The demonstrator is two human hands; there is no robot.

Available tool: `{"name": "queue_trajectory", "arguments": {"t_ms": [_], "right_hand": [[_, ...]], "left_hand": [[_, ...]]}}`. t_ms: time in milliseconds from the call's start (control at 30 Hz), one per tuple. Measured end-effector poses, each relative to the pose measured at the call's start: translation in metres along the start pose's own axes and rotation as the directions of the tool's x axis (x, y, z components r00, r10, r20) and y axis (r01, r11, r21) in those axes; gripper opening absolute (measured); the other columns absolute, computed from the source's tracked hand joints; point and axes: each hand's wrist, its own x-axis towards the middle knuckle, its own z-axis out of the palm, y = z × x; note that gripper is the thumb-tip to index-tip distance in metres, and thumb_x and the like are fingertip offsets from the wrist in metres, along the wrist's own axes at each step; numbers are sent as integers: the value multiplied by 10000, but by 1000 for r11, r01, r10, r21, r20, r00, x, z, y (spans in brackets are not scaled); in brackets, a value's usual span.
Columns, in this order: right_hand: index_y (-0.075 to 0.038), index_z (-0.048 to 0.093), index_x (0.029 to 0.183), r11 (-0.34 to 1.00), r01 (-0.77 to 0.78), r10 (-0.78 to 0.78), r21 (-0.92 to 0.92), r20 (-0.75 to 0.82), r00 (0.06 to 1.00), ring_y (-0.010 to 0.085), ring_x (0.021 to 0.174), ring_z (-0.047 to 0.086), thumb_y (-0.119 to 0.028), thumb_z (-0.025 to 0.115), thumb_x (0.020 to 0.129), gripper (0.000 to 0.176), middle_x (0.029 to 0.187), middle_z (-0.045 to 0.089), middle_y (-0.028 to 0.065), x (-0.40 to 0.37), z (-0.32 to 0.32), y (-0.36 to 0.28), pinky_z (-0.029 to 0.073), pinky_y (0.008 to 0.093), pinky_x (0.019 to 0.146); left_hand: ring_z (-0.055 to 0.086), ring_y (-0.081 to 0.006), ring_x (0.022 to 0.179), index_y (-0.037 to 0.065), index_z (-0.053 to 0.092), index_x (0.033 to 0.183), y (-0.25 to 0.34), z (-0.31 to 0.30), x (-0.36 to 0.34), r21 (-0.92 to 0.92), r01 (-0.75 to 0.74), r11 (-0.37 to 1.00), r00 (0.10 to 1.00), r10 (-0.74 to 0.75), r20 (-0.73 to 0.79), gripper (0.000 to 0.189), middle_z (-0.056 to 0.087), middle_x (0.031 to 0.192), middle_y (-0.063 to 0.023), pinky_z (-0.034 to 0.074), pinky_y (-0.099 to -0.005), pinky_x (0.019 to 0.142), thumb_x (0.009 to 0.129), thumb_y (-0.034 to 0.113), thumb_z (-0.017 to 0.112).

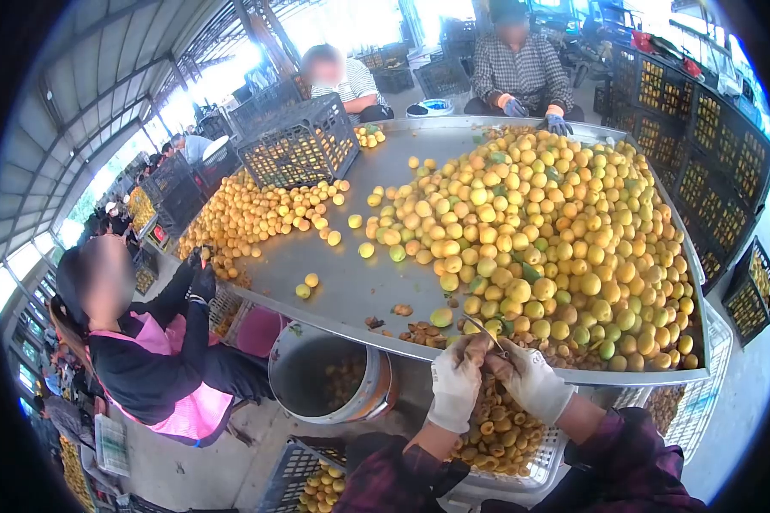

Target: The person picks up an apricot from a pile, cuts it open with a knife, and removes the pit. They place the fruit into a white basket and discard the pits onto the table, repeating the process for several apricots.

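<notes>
Both my hands wear white gloves with brown-stained fingertips and meet at the table's near edge. My left hand (460, 383) is closed, and whatever its fingers hold is hidden. Beside it, my right hand (529, 376) is closed around the base of a small curved knife (482, 328), whose blade points up and left between the hands. A large heap of yellow-orange apricots (539, 231) lies on the metal table (359, 278) just beyond. Below my hands, cut apricots (500, 432) fill a white basket (543, 462).
A bucket (329, 376) stands left of my hands, with a crate of apricots (323, 487) below. A co-worker in pink and black (167, 359) sits left; two people sit across. A black crate (299, 141) tilts over another apricot pile. Stacked crates (697, 128) line the right.
</notes>
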Motion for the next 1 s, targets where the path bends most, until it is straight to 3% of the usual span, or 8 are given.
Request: {"name": "queue_trajectory", "arguments": {"t_ms": [233, 433, 600, 633, 667, 733, 933, 1000], "right_hand": [[63, 520, 1241, 995, 43, -48, -93, -52, 998, 467, 919, 645, -223, 576, 992, 384, 939, 673, 282, -2, -10, 2, 523, 482, 742], [51, 484, 1321, 987, -31, 23, -156, -49, 999, 459, 1048, 628, -208, 538, 1015, 405, 1084, 667, 270, 7, -11, 4, 514, 462, 848], [96, 443, 1350, 994, 8, -7, -112, 17, 1000, 465, 932, 646, -244, 560, 1007, 498, 952, 662, 301, 14, 1, 9, 524, 479, 772], [99, 496, 1302, 991, -92, 100, -102, 73, 992, 455, 946, 647, -234, 568, 1006, 451, 968, 664, 285, 19, 1, 4, 520, 465, 798], [77, 538, 1263, 1000, -7, 7, -17, 24, 1000, 437, 982, 641, -226, 575, 1004, 401, 1023, 659, 275, 18, 5, 5, 513, 452, 823], [41, 587, 1215, 995, 43, -45, 91, 18, 999, 404, 1021, 639, -233, 578, 1006, 344, 1082, 654, 269, 17, 13, 16, 507, 427, 862], [3, 613, 1233, 825, -451, 316, 342, 381, 869, 282, 897, 688, -349, 540, 1022, 417, 999, 700, 180, 21, -1, -11, 518, 380, 786], [-3, 596, 1256, 921, -273, 211, 276, 235, 949, 278, 872, 694, -336, 550, 1019, 411, 982, 706, 173, 20, 1, -5, 522, 376, 766]], "left_hand": [[381, -42, 597, -42, 684, 981, 15, 17, 0, -3, -83, 997, 994, 83, 76, 365, 516, 690, 59, 308, -233, 518, 963, 323, 674], [384, -16, 545, 10, 664, 873, 21, 22, 12, -72, 87, 994, 994, -82, 76, 354, 523, 639, 73, 287, -232, 485, 966, 351, 681], [429, -12, 555, 21, 666, 870, 1, 4, 15, -247, 178, 952, 983, -164, 77, 314, 536, 650, 71, 305, -207, 502, 965, 319, 690], [470, -40, 585, 6, 667, 863, -21, 8, 20, -441, 16, 897, 1000, -3, 31, 291, 569, 682, 60, 341, -236, 508, 959, 278, 699], [516, -66, 632, -1, 646, 794, -29, 16, 24, -331, -127, 935, 985, 79, -156, 271, 578, 710, 58, 387, -283, 518, 941, 217, 715], [481, -62, 592, -37, 670, 787, -27, -6, 29, 90, -203, 975, 972, 211, -100, 260, 566, 615, 17, 397, -300, 505, 906, 181, 743], [317, 5, 547, 54, 635, 740, 4, -5, 21, -232, 285, 930, 952, -302, -41, 363, 438, 629, 111, 212, -222, 465, 944, 343, 717], [324, 0, 550, 54, 634, 738, -6, -6, 25, -253, 290, 923, 954, -299, 5, 372, 448, 638, 107, 214, -221, 470, 939, 355, 721]]}}
